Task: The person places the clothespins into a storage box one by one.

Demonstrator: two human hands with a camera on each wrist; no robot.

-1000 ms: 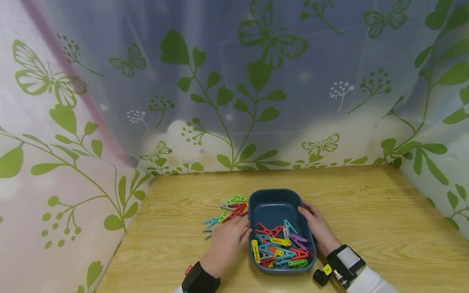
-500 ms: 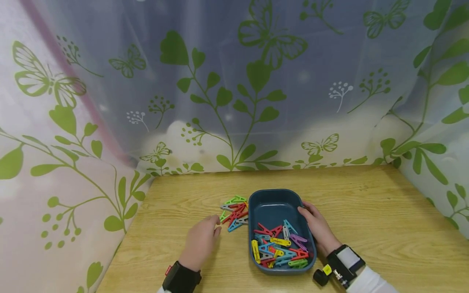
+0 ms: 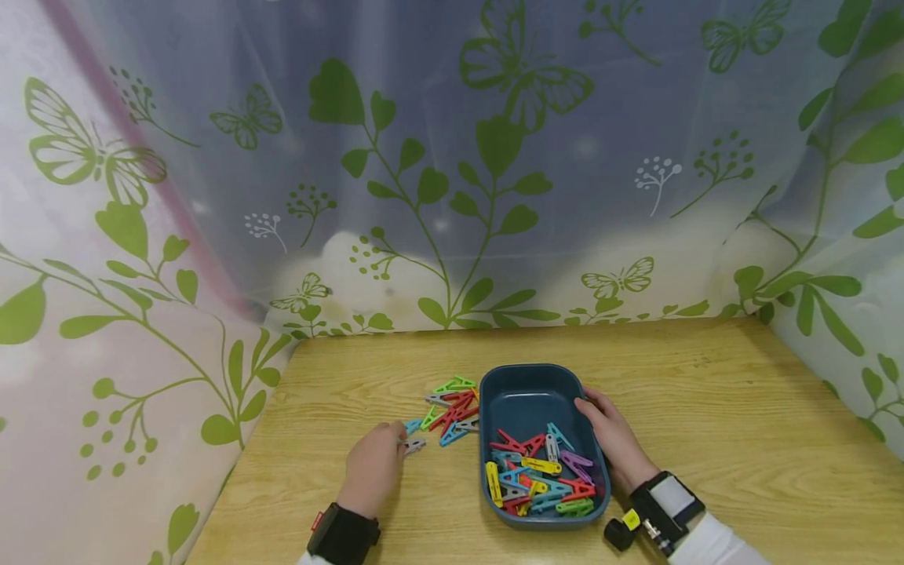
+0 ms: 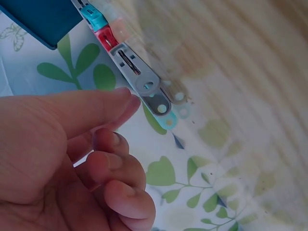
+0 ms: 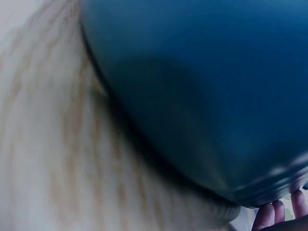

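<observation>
My left hand (image 3: 372, 469) is beside a grey clothespin (image 3: 414, 446) and a light-blue clothespin (image 3: 412, 426), at the left end of a loose pile. In the left wrist view the thumb and index fingertips lie close to the grey clothespin (image 4: 137, 67), seemingly without holding it; the other fingers are loosely curled. My right hand (image 3: 616, 439) grips the right rim of a dark-blue plastic basin (image 3: 534, 378), thumb over the edge. The right wrist view shows mostly the basin's outer wall (image 5: 202, 96), with some fingertips (image 5: 279, 211) at the lower right corner.
Several mixed-colour clothespins (image 3: 540, 466) lie in the near half of the basin. More clothespins (image 3: 455, 408) are piled against its left side on the wooden table (image 3: 678, 392). A patterned curtain (image 3: 452, 196) stands behind the table and along both sides.
My left hand has moved left, away from the basin's side, to the grey and light-blue clothespins at the pile's left end. The right hand and the basin have stayed still.
</observation>
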